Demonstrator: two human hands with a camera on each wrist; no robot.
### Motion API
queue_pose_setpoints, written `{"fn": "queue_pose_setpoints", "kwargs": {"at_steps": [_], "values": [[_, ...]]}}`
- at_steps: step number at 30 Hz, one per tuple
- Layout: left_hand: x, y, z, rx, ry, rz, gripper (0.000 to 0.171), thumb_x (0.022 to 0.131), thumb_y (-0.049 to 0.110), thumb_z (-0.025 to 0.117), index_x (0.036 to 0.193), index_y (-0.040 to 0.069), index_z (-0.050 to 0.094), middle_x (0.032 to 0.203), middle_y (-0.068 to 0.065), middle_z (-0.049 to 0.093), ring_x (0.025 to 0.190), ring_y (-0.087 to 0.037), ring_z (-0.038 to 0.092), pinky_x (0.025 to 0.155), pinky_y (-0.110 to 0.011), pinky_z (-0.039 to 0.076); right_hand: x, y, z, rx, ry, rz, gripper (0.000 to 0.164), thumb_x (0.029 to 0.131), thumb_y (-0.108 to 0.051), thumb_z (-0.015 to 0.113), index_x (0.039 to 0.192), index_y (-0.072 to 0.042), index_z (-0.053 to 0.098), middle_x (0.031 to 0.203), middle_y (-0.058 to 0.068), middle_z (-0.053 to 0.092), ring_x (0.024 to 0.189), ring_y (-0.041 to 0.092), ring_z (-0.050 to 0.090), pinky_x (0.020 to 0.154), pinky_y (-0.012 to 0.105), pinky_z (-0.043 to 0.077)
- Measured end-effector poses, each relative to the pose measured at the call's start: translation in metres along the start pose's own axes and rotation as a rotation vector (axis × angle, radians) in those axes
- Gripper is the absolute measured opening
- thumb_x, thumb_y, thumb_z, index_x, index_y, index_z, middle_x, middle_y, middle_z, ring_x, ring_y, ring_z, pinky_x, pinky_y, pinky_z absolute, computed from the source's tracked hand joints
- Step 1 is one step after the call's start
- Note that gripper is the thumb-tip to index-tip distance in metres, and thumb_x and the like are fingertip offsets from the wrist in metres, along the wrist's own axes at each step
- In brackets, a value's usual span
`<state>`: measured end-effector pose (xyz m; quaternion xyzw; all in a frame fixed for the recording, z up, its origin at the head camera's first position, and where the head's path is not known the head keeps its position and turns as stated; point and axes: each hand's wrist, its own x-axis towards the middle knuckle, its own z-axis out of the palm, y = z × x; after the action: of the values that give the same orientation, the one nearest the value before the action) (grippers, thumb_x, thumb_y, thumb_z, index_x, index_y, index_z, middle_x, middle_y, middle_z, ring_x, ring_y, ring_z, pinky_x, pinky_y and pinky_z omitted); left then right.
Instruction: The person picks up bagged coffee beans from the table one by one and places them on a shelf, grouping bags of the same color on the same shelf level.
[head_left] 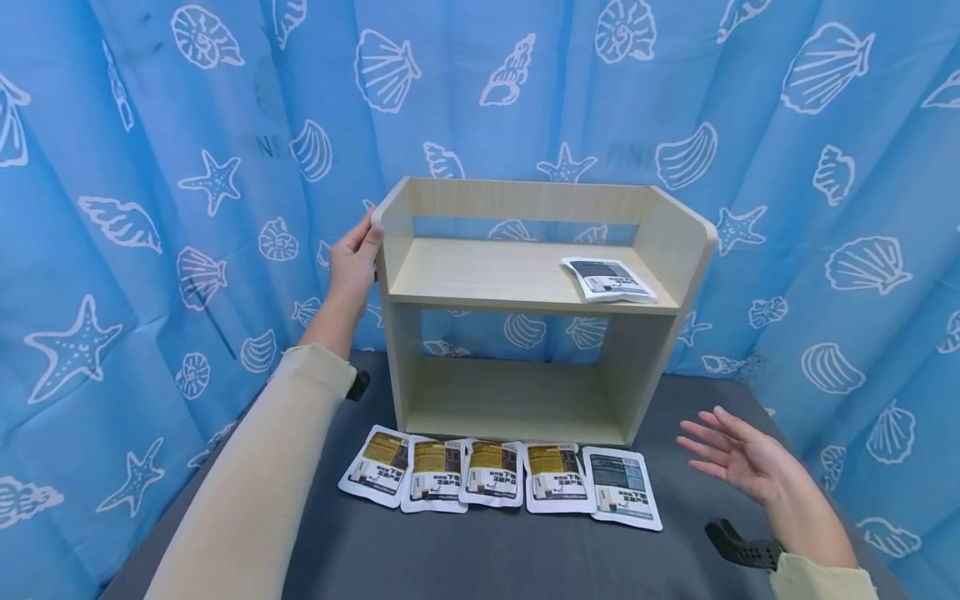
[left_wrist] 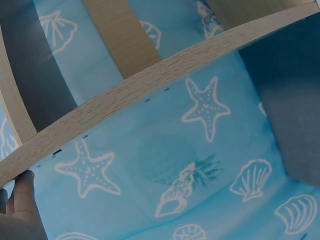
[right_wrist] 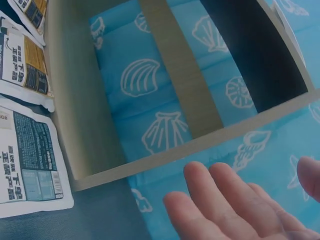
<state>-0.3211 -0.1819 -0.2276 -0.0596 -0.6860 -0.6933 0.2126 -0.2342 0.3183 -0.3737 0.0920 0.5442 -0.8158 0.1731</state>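
Note:
A pale wooden two-tier shelf (head_left: 525, 304) stands on the dark grey table. My left hand (head_left: 354, 260) touches the upper front corner of its left side panel, with the thumb near the front edge. In the left wrist view, the fingertips (left_wrist: 24, 187) are right against the panel's outer edge. To the right of the shelf my right hand (head_left: 738, 458) hangs above the table, holding nothing, fingers spread and thumb up. On the upper tier, at the right, lies a white pouch with a dark label (head_left: 610, 278).
A row of several white pouches with brown-and-gold labels (head_left: 491, 473) lies before the shelf. A pouch with a dark blue-grey label (head_left: 621, 487) ends the row at the right. Behind hangs a blue curtain (head_left: 480, 75) with white shell and starfish prints.

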Motion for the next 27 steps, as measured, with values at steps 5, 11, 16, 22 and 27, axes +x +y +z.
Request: {"fn": "queue_pose_setpoints", "kwargs": {"at_steps": [5,11,16,22,27], "values": [[0.000,-0.001,0.001,0.007,0.001,-0.003,0.052,0.101,0.034,0.048,0.150,0.021,0.037,0.154,-0.002,0.036,0.138,-0.023,0.038,0.108,-0.044,0.037,-0.001,0.007,-0.008,0.037,-0.018,0.023,0.031,0.100,-0.039,0.051,0.123,-0.017,0.049,0.095,-0.001,0.072,0.089,0.020,0.070,0.087,0.047,0.053],[0.001,-0.002,0.000,-0.003,0.000,-0.003,0.052,0.100,0.034,0.048,0.150,0.022,0.038,0.154,-0.003,0.036,0.137,-0.023,0.039,0.108,-0.044,0.037,0.000,0.022,-0.017,0.133,-0.107,0.087,0.028,0.102,-0.038,0.048,0.102,-0.016,0.065,0.100,0.004,0.072,0.095,0.024,0.069,0.089,0.055,0.050],[0.000,-0.001,-0.002,-0.018,0.004,-0.005,0.052,0.100,0.034,0.048,0.150,0.022,0.038,0.154,-0.003,0.037,0.136,-0.023,0.040,0.107,-0.043,0.039,0.000,0.033,-0.021,0.215,-0.170,0.126,0.034,0.103,-0.037,0.046,0.090,-0.015,0.070,0.101,0.007,0.071,0.097,0.027,0.068,0.098,0.061,0.041],[0.000,0.000,-0.003,-0.011,0.001,-0.006,0.053,0.100,0.035,0.049,0.150,0.022,0.038,0.154,-0.002,0.036,0.137,-0.023,0.039,0.108,-0.043,0.037,0.001,0.048,-0.024,0.300,-0.165,0.161,0.034,0.103,-0.033,0.047,0.089,-0.011,0.070,0.101,0.012,0.071,0.098,0.032,0.067,0.107,0.064,0.022],[0.000,0.001,-0.001,0.000,-0.006,-0.007,0.052,0.100,0.035,0.049,0.150,0.024,0.038,0.154,-0.001,0.036,0.137,-0.022,0.039,0.108,-0.043,0.038,0.000,0.058,-0.032,0.342,-0.172,0.197,0.033,0.103,-0.030,0.048,0.090,-0.009,0.069,0.101,0.015,0.070,0.099,0.034,0.067,0.110,0.060,0.020]]}}
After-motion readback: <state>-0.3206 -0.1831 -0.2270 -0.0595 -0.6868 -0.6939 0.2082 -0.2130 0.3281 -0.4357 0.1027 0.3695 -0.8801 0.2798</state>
